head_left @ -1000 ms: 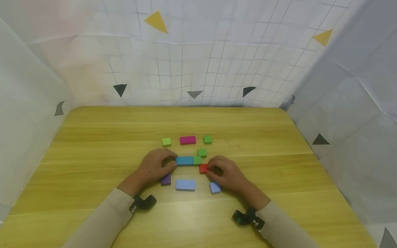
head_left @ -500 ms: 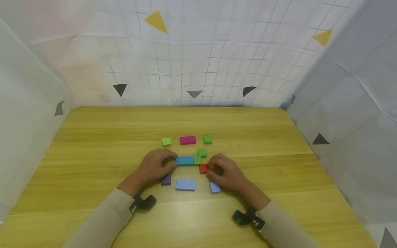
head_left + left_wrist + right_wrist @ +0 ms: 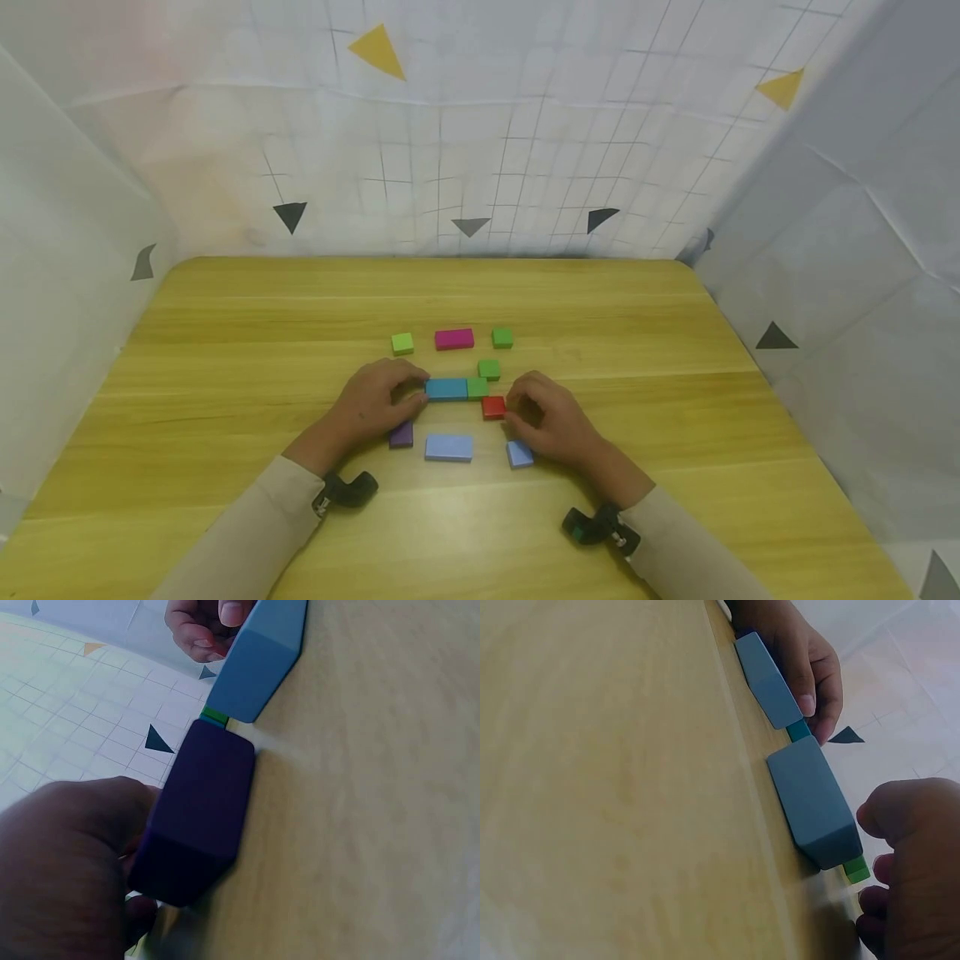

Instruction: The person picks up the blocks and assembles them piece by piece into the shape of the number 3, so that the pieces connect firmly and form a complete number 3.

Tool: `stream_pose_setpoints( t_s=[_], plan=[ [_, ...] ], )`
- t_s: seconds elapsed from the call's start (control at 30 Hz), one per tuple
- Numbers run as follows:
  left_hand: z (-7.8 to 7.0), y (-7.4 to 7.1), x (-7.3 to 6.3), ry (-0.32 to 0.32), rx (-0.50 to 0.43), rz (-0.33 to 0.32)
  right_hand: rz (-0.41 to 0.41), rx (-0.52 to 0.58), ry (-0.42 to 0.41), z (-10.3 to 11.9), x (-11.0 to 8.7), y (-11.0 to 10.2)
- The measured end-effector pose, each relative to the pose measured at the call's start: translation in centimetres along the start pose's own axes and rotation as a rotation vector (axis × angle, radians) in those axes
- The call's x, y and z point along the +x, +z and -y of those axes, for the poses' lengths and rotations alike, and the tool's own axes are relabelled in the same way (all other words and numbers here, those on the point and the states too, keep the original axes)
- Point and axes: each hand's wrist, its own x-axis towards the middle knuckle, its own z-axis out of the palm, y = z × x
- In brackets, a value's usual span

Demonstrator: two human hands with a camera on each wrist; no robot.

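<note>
My left hand (image 3: pixel 378 402) pinches the left end of a blue block (image 3: pixel 447 390) between thumb and fingers. A green block (image 3: pixel 477 388) abuts its right end, and a red block (image 3: pixel 492 407) lies just below and right of that. Beside the red block is my right hand (image 3: pixel 553 419), its fingers loosely curved with a slight gap to it and holding nothing. Under the left palm's edge lies a purple block (image 3: pixel 402 434), large in the left wrist view. A small light blue block (image 3: pixel 519 454) sits by the right thumb.
A long light blue block (image 3: pixel 449 447) lies nearer the body. Another green block (image 3: pixel 489 370) stands above the row. Farther back are a lime block (image 3: pixel 402 343), a magenta block (image 3: pixel 454 339) and a further green block (image 3: pixel 502 337). All rest on the wooden table (image 3: pixel 262 325).
The right hand's fingers have let go of the red block and drawn slightly right from it. The left hand and the blue block have stayed in place.
</note>
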Motion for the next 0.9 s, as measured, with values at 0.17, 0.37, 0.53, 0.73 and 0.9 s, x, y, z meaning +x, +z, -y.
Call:
stream_pose_setpoints(
  t_s=[0.17, 0.37, 0.53, 0.73, 0.9],
  plan=[
    [0.0, 0.0, -0.1, 0.000, -0.004, 0.003, -0.012, -0.001, 0.004, -0.1, 0.0, 0.0],
    [0.2, 0.2, 0.0, -0.002, -0.004, 0.010, -0.010, 0.000, 0.013, -0.2, 0.0, 0.0],
    [0.2, 0.2, -0.1, -0.001, -0.005, 0.008, -0.014, 0.012, -0.055, -0.3, -0.1, 0.0],
    [0.2, 0.1, -0.1, -0.006, -0.003, 0.003, 0.005, -0.010, -0.117, -0.2, -0.6, -0.1],
    [0.2, 0.2, 0.0, 0.000, -0.010, 0.000, 0.079, -0.003, -0.134, 0.2, -1.2, -0.8]
  ],
)
